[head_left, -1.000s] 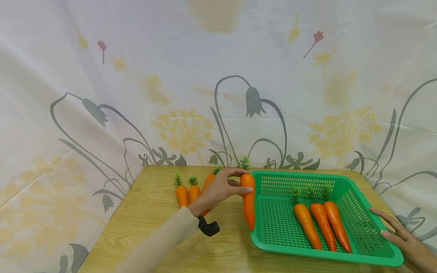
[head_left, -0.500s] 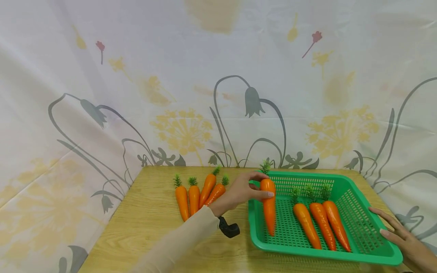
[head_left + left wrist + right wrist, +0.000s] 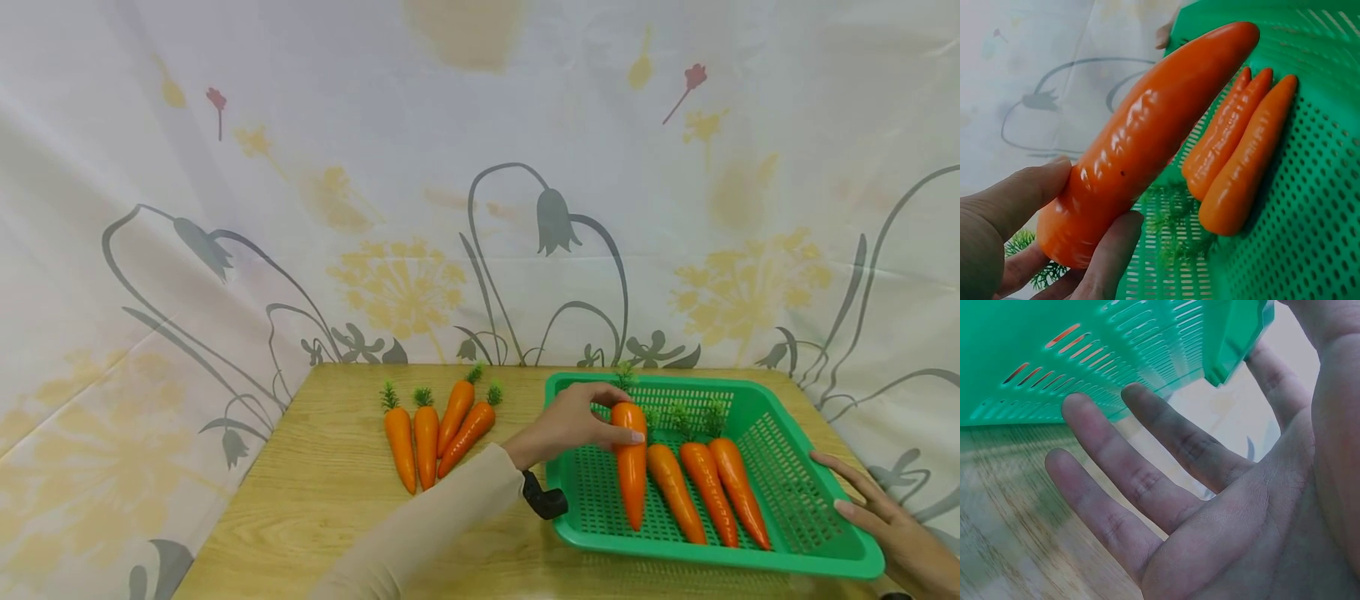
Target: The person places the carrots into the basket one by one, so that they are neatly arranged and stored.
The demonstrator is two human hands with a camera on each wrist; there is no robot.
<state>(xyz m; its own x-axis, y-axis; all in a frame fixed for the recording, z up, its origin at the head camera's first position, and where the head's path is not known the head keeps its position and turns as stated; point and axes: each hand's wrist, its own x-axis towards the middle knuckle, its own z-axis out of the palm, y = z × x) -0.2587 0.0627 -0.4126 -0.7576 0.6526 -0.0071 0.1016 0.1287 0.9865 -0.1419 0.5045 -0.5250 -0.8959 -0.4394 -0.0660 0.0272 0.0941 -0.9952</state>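
Note:
My left hand [image 3: 573,423] pinches an orange carrot [image 3: 632,471] near its leafy end, thumb on one side and fingers on the other. The carrot's tip points down over the left part of a green plastic basket [image 3: 600,546]. In the left wrist view, the held carrot [image 3: 1129,150] appears raised in front of the basket. Several fingers of my right hand [image 3: 892,529] stretch out beside the basket's right side, and the thumb and forefinger touch its rim. Inside the basket, three carrots [image 3: 705,492] lie side by side, green tops toward the back.
Several more carrots [image 3: 426,437] with green tops lie on the wooden table [image 3: 300,500], left of the basket. A flower-patterned cloth [image 3: 420,167] hangs behind the table. A black wrist device [image 3: 543,497] sits on my left wrist, close to the basket's left rim.
My left hand has carried the carrot rightward, from beside the basket's left rim to over its inside, near the three carrots. The right hand has stayed at the rim.

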